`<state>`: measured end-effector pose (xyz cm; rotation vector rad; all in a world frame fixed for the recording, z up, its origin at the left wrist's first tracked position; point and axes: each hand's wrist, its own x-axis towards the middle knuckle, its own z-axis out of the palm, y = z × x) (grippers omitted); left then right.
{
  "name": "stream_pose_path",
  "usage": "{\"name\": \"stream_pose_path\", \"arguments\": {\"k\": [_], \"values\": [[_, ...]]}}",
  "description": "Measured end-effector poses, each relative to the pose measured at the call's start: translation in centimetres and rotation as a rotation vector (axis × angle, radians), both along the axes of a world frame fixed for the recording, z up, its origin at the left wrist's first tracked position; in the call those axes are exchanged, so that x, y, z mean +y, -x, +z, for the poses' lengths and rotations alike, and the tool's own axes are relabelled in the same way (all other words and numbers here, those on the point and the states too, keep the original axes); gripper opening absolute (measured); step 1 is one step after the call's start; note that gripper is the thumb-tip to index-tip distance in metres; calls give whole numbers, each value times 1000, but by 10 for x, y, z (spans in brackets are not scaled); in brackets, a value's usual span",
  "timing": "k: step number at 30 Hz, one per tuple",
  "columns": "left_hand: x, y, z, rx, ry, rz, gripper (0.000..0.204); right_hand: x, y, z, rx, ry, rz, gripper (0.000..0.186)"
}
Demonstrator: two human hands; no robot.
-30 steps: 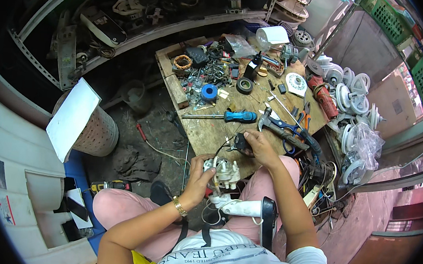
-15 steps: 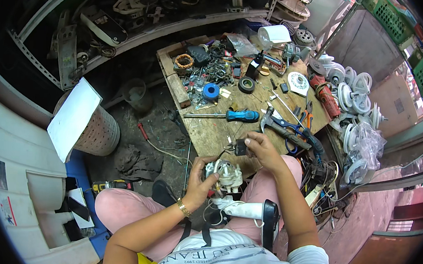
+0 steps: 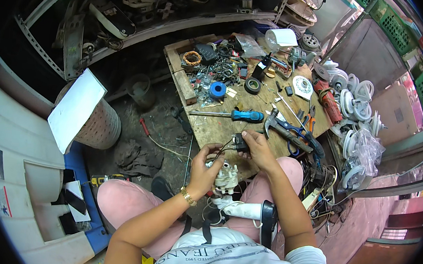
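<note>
My right hand [image 3: 256,150] grips a small black component [image 3: 239,142] with two dark wires [image 3: 224,149] running out of it toward my left hand [image 3: 205,167]. The fingers of my left hand are closed on those wires, just above and beside a cream-white motor housing [image 3: 228,177], which they partly hide. The housing sits over a white neck piece [image 3: 242,208] with a black rectangular end [image 3: 267,221], between my knees. Beyond my right hand lie a claw hammer [image 3: 284,132] and a blue-handled screwdriver [image 3: 245,116].
The wooden worktable [image 3: 206,130] carries screws, tape rolls, pliers, scissors and a red angle grinder [image 3: 326,100]. White plastic pulley-like parts [image 3: 360,109] are piled at the right. A perforated drum [image 3: 103,125] with a white board stands left, near a drill [image 3: 99,180]. Dark shelving runs along the back.
My left hand has moved up from the side of the white housing to the wires, nearer my right hand. My right hand still holds the black component, tilted slightly differently.
</note>
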<state>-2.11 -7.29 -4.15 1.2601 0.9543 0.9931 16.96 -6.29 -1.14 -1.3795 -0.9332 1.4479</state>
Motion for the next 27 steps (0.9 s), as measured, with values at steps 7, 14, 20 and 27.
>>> {"name": "stream_pose_path", "arguments": {"k": [7, 14, 20, 27], "values": [[21, -7, 3, 53, 75, -73, 21, 1, 5, -4, -6, -66, 6, 26], [26, -12, 8, -19, 185, -84, 18, -1, 8, -5, -67, -99, -27, 23], [26, -15, 4, -13, 219, -42, 17, -2, 8, -7, -159, -181, -36, 18], [27, -12, 4, 12, 178, -75, 17, -12, 0, -4, 3, -154, 22, 17]]}}
